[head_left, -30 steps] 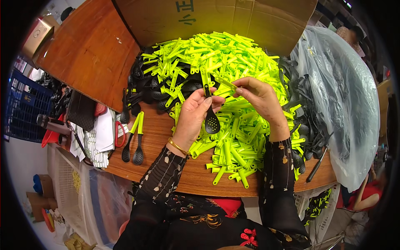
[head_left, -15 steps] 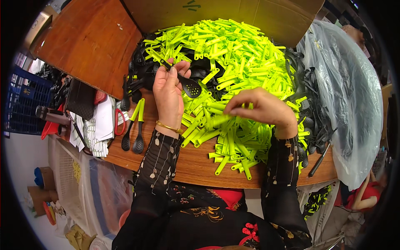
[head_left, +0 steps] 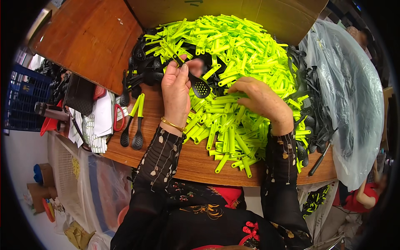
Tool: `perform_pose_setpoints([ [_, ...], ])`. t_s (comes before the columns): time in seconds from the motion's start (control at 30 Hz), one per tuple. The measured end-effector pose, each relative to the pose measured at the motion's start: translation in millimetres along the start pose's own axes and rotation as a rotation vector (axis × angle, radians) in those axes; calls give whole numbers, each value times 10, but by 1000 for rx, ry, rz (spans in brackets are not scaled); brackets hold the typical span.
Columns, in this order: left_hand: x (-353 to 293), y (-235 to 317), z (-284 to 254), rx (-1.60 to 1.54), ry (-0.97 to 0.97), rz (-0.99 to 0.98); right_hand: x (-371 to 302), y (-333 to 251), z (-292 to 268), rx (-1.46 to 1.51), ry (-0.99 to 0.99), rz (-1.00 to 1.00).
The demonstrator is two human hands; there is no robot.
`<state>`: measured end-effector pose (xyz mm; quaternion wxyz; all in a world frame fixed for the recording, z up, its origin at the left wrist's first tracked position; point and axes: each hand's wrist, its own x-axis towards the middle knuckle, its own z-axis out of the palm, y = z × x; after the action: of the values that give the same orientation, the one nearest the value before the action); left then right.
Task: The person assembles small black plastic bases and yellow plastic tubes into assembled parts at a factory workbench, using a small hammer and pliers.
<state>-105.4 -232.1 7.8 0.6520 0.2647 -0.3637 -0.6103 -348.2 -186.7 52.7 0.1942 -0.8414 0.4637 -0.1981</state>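
Note:
My left hand (head_left: 177, 85) pinches a small black perforated spoon (head_left: 200, 88) by its shaft, above the pile; its holed bowl points right and toward me. My right hand (head_left: 264, 100) hovers over the heap of bright yellow-green plastic handles (head_left: 250, 54). Its fingers are curved and apart from the thumb, with no thing visible between them. Left of my left wrist lie two black perforated spoons fitted with yellow-green handles, one (head_left: 138, 139) beside the other (head_left: 125, 135).
Dark spoon parts (head_left: 148, 64) lie left of the heap, with more (head_left: 321, 129) on its right. Beside the table's right edge hangs a clear plastic bag (head_left: 346, 96). A cardboard wall (head_left: 225, 10) stands behind. Papers (head_left: 100, 118) and red-handled scissors (head_left: 119, 118) lie at left.
My right hand has moved up and away from me; the blurred yellow-green handle under its fingers no longer shows there. My left hand has shifted slightly right, still with the spoon.

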Motion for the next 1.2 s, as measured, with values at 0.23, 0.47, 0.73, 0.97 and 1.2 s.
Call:
perform_pose_setpoints([
  [0.23, -40, -51, 41, -5, -2, -36, -39, 71, -108, 10, 18, 111],
  [0.47, -64, -108, 69, 98, -92, -93, -106, 172, -277, 177, 79, 167],
  [0.73, -77, -120, 70, 73, -72, -89, -134, 196, -200, -78, 150, 19],
  [0.97, -84, -102, 114, 73, -65, -83, -82, 194, -77, -168, 38, 16],
  [1.2, -83, -105, 112, 65, -66, -84, -105, 163, -105, -237, 22, -1],
])
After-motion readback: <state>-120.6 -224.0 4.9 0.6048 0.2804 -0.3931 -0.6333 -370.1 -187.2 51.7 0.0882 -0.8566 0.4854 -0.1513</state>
